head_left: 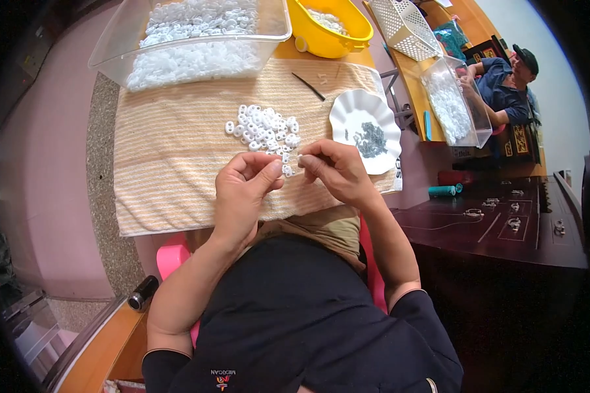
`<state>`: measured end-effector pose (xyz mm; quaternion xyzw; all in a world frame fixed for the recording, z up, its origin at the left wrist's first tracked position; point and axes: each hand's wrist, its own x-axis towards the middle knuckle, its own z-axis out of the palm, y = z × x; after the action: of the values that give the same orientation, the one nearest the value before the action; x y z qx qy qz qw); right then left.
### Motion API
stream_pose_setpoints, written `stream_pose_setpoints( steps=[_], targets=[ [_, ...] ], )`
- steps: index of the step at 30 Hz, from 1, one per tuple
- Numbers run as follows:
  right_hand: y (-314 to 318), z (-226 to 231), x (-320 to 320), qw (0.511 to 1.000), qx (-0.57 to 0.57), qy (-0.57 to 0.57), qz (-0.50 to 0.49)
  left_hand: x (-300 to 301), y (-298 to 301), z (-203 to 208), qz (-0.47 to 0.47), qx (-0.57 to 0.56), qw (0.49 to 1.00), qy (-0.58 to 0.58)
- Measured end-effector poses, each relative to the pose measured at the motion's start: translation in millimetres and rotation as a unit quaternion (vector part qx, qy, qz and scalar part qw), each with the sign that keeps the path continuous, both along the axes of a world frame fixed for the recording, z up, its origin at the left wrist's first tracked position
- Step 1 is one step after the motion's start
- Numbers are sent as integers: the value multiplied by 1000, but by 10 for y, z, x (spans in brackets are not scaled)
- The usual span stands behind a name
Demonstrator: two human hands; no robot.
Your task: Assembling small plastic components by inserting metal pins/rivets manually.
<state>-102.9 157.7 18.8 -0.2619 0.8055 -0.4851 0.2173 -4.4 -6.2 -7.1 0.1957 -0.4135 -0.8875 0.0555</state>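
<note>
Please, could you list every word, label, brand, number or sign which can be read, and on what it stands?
Black shirt: small lettering and coloured emblem, upside down; not copied here.
White strip beside the fluted plate: dark letters; not copied.
Dark furniture, upper right: gold marks, too small to read.

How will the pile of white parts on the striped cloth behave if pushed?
The pile of white parts will probably spread piecemeal rather than move as one, since the pieces look loose. Their rounded outlines suggest some may tumble. The striped cloth shows soft wrinkles, so it might bunch or shift with them.
</note>
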Motion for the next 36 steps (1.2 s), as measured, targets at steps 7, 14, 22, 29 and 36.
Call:
stream_pose_setpoints(
  steps=[7, 14, 22, 29, 36],
  targets=[
    [-5, 93, 170, 988, -106, -110, 35, 25, 76, 17, -70, -36, 997, 21],
    [69, -38, 193, 983, -151, -85, 51, 43, 97, 28, -78, -21, 996, 40],
    [73, -67, 246, 967, -193, -167, -18, 55, 93, 46, -130, 43, 990, 30],
    [102, -103, 272, 975, -172, -136, -34, 61, 102, 29, -170, 69, 983, -3],
    [496, 74, -142, 992, -31, 71, -104, 91, 111, 52, -182, 51, 982, -32]
  ],
)
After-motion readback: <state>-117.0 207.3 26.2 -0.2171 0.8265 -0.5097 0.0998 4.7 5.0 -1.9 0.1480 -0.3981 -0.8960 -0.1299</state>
